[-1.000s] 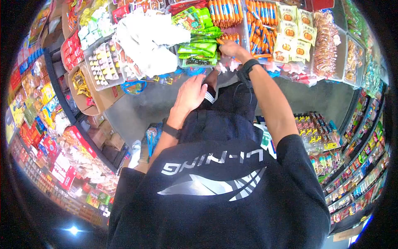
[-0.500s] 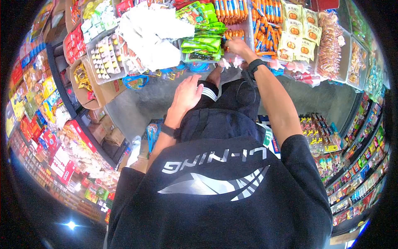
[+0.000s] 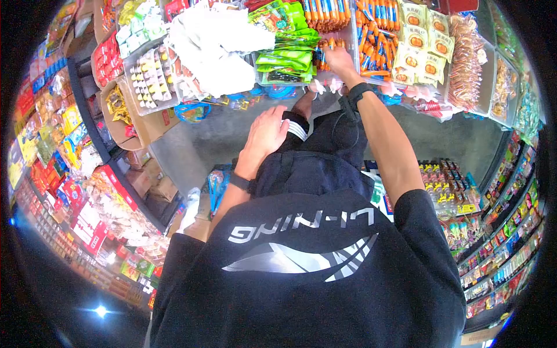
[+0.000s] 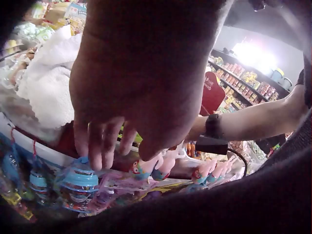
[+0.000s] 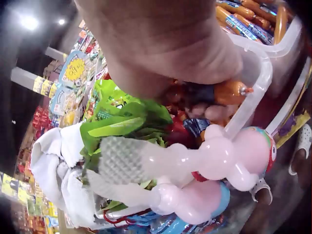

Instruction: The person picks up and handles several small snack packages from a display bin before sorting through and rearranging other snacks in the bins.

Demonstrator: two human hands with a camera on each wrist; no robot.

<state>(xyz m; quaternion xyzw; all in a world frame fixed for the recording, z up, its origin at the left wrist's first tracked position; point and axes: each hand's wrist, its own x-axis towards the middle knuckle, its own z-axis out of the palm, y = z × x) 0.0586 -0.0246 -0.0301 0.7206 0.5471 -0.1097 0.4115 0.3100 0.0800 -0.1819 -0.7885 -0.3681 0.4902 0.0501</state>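
Note:
My right hand (image 3: 340, 60) reaches down into a clear plastic bin (image 5: 265, 73) of orange-wrapped sausages. In the right wrist view its fingers curl round a sausage (image 5: 228, 92) with a dark band and a crimped end. Bright green snack packets (image 3: 288, 55) lie just left of this hand. My left hand (image 3: 267, 130) hangs over the lap with its fingers loosely extended, nothing in them. In the left wrist view its fingertips overlap small blue-capped toys (image 4: 80, 181) hanging at the display's front edge.
A white cloth (image 3: 212, 49) covers part of the display to the left. Right of the bin are more sausages (image 3: 377, 43) and cream-coloured packets (image 3: 428, 43). Pink balloon-like toys (image 5: 219, 151) hang along the front edge. Packed shelves (image 3: 505, 220) stand on both sides.
The right hand has moved slightly rightward, from beside the green packets to over the sausages. One second ago an orange sausage stuck out of its fingers toward those packets. The left hand stays nearly still.

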